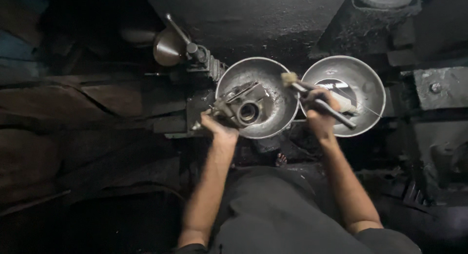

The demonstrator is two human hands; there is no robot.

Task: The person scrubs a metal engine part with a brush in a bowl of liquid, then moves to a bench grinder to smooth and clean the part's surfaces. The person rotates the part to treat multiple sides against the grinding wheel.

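left hand (218,127): fingers wrapped around the near end of a grey metal casting (240,106), holding it over the left bowl (278,88).
right hand (319,110): fingers closed around a brush (312,99), its pale bristle head near the casting.
right bowl (363,76): just beside the left bowl, with liquid and a pale object inside.
progress: cleaning looks under way; the casting is dark and grimy, so much seems left.
casting axis: long axis runs lower-left to upper-right, round bore facing up.
brush axis: bristles point upper-left, handle lower-right.
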